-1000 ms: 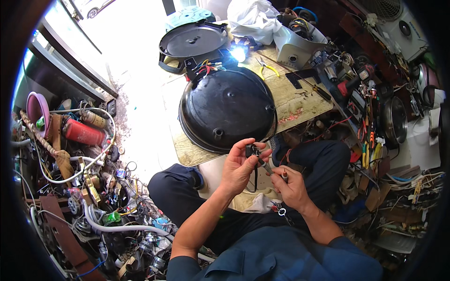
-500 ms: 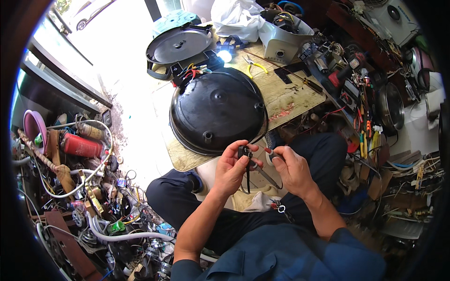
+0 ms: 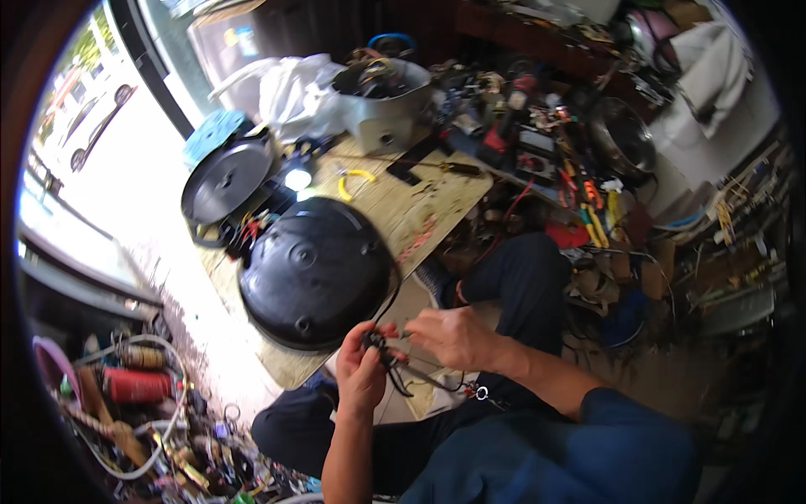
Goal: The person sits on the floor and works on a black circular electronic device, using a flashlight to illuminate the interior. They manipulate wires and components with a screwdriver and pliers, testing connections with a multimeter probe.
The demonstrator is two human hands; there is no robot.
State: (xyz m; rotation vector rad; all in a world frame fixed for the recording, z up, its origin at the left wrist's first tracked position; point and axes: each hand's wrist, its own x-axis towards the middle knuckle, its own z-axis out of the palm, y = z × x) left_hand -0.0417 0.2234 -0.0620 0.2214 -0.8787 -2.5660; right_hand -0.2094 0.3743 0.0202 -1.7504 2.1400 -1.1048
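My left hand (image 3: 361, 370) is closed round a small black cord fitting (image 3: 375, 343), gripped between thumb and fingers, with black cable running from it. Close beside it on the right, my right hand (image 3: 457, 338) is pinched, its fingertips blurred by motion. What it grips, if anything, cannot be made out. A grey strip and a loop of black cord (image 3: 398, 382) hang below the hands. In front of them a round black appliance shell (image 3: 315, 273) rests on a wooden board (image 3: 437, 197), underside up, with the cord at its right edge.
A black lid-like round part (image 3: 227, 181), a lit lamp (image 3: 297, 179), yellow-handled pliers (image 3: 357, 178) and a screwdriver (image 3: 462, 169) lie farther back on the board. A grey-white housing (image 3: 382, 118) stands behind. Tools clutter the right; a red cylinder (image 3: 134, 385) and scrap parts fill the left.
The view has swung to the right, so the board and shell appear farther left. My right hand has turned and drawn closer to my left; the red-tipped item it held is no longer visible.
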